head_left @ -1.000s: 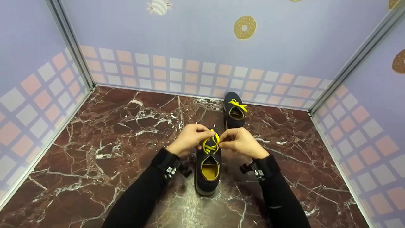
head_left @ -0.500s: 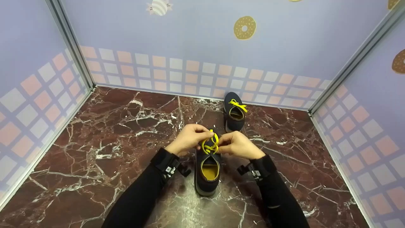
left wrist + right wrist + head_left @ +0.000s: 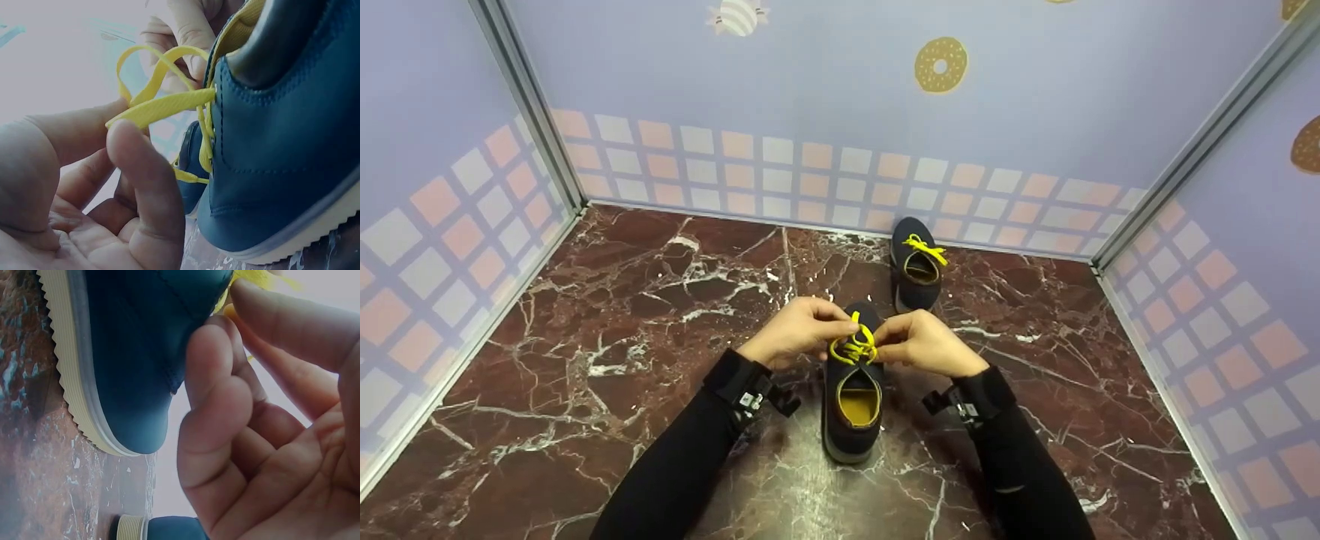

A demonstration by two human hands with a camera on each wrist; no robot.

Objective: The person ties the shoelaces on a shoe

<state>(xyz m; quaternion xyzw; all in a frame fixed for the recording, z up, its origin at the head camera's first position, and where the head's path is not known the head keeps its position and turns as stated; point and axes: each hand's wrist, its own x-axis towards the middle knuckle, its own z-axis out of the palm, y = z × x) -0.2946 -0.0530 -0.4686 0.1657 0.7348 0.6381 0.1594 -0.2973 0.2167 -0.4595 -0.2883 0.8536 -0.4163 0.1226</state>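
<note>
A dark navy shoe (image 3: pixel 849 442) with a yellow lining stands on the floor, its toe pointing away from me. Over its tongue the yellow shoelace (image 3: pixel 853 351) forms loops. My left hand (image 3: pixel 791 331) is at the shoe's left side; in the left wrist view its thumb and forefinger pinch a flat length of the lace (image 3: pixel 174 105). From the other side my right hand (image 3: pixel 930 346) pinches the lace close to the knot. The right wrist view shows those fingertips beside the shoe's upper (image 3: pixel 135 365), partly hiding the yellow lace (image 3: pixel 253 277).
A matching shoe (image 3: pixel 919 292), its yellow lace (image 3: pixel 924 247) in a bow, stands farther off near the back wall (image 3: pixel 825 82). Dark red marble-patterned floor (image 3: pixel 682 435) lies beneath. Lilac panels with metal corner posts (image 3: pixel 529 97) enclose the sides.
My right hand has come in left and down to the knot. My left hand has shifted slightly left and down with the lace, and the loops sit lower on the shoe.
</note>
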